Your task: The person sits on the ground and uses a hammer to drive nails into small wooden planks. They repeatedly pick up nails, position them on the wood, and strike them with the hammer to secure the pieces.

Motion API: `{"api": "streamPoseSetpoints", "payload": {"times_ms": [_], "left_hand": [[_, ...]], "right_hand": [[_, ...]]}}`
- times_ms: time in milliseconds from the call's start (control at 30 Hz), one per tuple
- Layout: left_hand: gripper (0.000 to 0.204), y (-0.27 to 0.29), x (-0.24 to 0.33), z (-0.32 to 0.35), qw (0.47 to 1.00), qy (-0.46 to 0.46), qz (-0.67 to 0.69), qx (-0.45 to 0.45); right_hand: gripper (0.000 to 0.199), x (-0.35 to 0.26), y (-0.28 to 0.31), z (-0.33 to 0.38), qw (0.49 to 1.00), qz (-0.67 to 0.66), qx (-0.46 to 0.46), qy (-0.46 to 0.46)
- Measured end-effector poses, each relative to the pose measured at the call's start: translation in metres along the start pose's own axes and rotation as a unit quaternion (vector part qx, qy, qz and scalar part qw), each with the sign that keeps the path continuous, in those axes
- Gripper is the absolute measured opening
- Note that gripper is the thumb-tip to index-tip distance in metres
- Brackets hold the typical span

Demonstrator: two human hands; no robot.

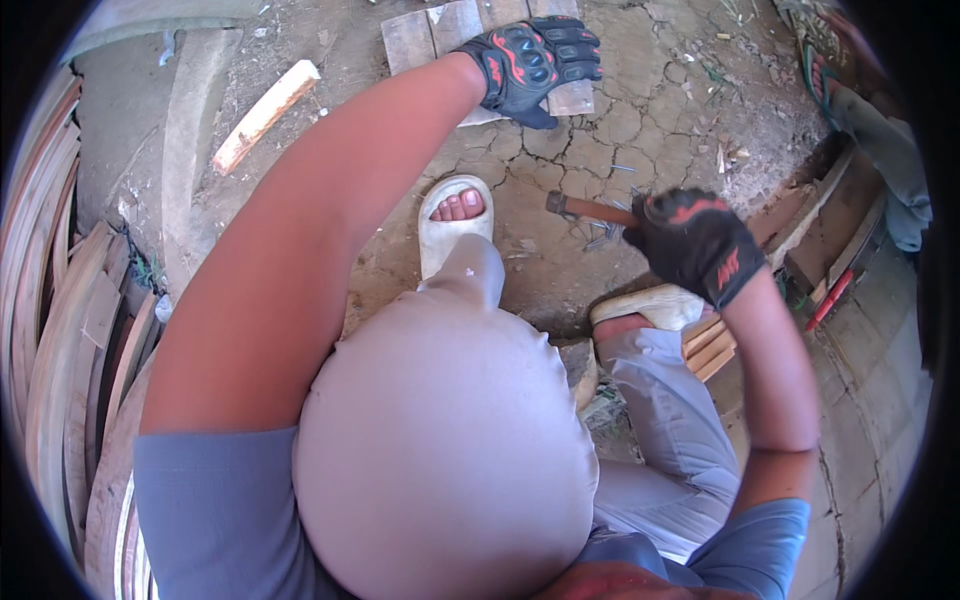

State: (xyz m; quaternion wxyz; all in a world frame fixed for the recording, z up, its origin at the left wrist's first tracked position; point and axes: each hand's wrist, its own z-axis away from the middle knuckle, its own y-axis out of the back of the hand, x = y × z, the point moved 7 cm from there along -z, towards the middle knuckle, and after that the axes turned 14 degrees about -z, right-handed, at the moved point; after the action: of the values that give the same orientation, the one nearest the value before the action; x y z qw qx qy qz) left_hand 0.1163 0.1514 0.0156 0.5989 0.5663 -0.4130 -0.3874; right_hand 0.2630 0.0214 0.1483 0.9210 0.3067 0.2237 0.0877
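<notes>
My left hand (pixel 535 68), in a black glove with red trim, lies over a panel of pale wooden boards (pixel 432 38) on the ground. Its fingers stretch to the right, with the thumb apart from them. My right hand (pixel 695 240), in a matching glove, is closed round the wooden handle of a hammer (pixel 600 210). The hammer's head points left, over the cracked earth between my feet and the boards. Several loose nails (pixel 602 238) are scattered on the soil near the hammer, some partly hidden behind it.
A wood offcut (pixel 262 118) lies at the upper left, and long planks (pixel 75 360) are stacked along the left side. Small wood blocks (pixel 708 348) sit by my right foot. Another person's leg (pixel 880 140) and a red pen-like stick (pixel 830 300) are at the right.
</notes>
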Motion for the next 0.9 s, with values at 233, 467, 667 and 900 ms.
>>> {"api": "streamPoseSetpoints", "payload": {"times_ms": [233, 467, 667, 900], "left_hand": [[0.096, 0.0, -0.001, 0.004, 1.0, 0.019, 0.015, 0.006], [0.098, 0.002, 0.001, 0.003, 1.0, 0.01, 0.013, -0.023], [0.096, -0.001, 0.001, 0.003, 0.999, 0.006, 0.02, -0.038], [0.095, 0.0, 0.001, 0.006, 0.999, 0.005, 0.017, -0.049]], "right_hand": [[0.025, 0.012, 0.068, -0.044, 0.989, 0.136, 0.009, -0.051], [0.027, -0.019, 0.09, -0.055, 0.979, 0.183, -0.069, -0.053], [0.03, -0.046, 0.082, -0.052, 0.952, 0.179, -0.235, -0.081], [0.032, -0.045, 0.105, -0.072, 0.957, 0.214, -0.181, -0.075]]}}
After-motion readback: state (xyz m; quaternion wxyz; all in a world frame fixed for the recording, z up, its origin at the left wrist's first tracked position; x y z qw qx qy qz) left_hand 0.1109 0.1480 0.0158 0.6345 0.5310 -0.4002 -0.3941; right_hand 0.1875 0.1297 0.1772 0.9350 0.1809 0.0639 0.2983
